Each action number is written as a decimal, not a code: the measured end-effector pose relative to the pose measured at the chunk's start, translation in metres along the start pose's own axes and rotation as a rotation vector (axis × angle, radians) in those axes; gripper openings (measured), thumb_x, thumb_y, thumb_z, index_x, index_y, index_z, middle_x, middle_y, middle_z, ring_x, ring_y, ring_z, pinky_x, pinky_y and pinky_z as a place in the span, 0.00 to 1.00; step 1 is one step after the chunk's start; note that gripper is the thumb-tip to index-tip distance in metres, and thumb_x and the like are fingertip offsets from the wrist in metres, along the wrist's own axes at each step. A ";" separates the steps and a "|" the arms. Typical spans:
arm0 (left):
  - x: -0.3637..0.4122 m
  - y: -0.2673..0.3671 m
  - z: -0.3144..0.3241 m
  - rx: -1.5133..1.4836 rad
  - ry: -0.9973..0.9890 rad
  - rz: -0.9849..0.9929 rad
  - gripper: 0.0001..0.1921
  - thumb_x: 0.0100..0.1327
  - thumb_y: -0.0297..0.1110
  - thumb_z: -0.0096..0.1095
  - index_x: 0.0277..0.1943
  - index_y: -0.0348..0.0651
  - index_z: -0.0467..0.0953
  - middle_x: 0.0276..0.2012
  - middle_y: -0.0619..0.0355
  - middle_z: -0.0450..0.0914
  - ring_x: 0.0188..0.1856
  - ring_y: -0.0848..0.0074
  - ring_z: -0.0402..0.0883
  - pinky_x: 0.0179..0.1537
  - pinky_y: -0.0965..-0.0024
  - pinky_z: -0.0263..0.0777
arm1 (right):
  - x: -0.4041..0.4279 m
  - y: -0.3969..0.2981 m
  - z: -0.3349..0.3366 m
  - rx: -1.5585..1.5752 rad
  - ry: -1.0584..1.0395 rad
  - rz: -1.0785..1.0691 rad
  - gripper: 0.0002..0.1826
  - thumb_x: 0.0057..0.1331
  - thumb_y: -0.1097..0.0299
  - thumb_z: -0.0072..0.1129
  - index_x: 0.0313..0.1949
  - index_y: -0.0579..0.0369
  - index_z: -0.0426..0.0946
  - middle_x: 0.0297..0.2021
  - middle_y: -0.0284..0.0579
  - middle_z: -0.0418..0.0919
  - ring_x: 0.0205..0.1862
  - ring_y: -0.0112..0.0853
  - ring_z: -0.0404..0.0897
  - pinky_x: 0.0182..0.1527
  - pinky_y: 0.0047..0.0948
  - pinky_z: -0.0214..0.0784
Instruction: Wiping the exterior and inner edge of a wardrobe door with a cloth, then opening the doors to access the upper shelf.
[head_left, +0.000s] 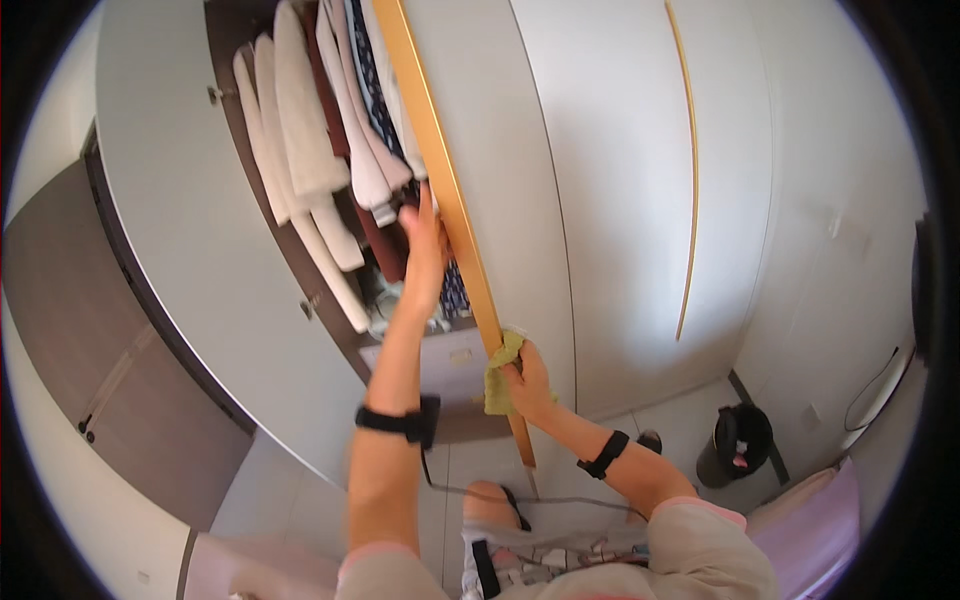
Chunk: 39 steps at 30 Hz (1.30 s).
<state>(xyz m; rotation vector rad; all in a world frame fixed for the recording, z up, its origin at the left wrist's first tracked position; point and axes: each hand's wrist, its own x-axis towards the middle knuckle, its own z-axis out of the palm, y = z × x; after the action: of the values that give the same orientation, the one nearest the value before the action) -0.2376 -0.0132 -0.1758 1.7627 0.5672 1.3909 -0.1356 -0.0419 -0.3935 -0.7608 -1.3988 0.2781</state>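
Note:
A wardrobe door (502, 172) stands open, with a gold strip (439, 135) along its edge. My right hand (531, 382) grips a yellow-green cloth (501, 375) against the lower part of that strip. Higher up, my left hand (425, 244) is at the inner side of the door, with thumb and index finger apart; its other fingers are partly hidden, and I cannot tell whether they touch the door. Several hanging garments, among them a white one (304, 112) and a dark red one (379, 240), fill the wardrobe beside this hand.
Another open wardrobe door (210, 225) spreads to the left, near a brown room door (112, 337). Below the clothes is a drawer (442, 360). A black trash bin (739, 446) stands at the right wall. A dark cable (555, 501) runs between my arms.

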 end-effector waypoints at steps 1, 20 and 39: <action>-0.014 -0.012 -0.014 -0.008 0.058 -0.015 0.41 0.55 0.71 0.13 0.66 0.53 0.35 0.63 0.53 0.49 0.63 0.61 0.52 0.59 0.60 0.47 | 0.018 -0.004 0.007 -0.021 0.002 -0.043 0.10 0.53 0.76 0.49 0.36 0.61 0.63 0.30 0.54 0.67 0.34 0.49 0.67 0.36 0.42 0.59; -0.084 -0.131 0.036 0.633 0.290 0.023 0.25 0.55 0.34 0.54 0.50 0.33 0.53 0.26 0.40 0.74 0.26 0.48 0.74 0.29 0.56 0.67 | 0.296 -0.172 0.004 -0.098 0.107 -0.170 0.14 0.57 0.70 0.49 0.40 0.65 0.68 0.32 0.46 0.74 0.33 0.32 0.74 0.35 0.29 0.66; -0.102 -0.113 0.106 0.684 0.289 0.063 0.30 0.53 0.30 0.55 0.57 0.33 0.51 0.32 0.39 0.74 0.30 0.51 0.75 0.32 0.59 0.69 | 0.386 -0.240 -0.054 -0.233 0.239 -0.501 0.19 0.63 0.58 0.39 0.39 0.63 0.71 0.32 0.56 0.76 0.35 0.43 0.75 0.37 0.39 0.65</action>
<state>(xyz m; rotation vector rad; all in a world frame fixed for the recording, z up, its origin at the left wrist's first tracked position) -0.1525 -0.0582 -0.3345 2.1165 1.2712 1.6278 -0.0733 -0.0051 0.0589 -0.5837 -1.3559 -0.3604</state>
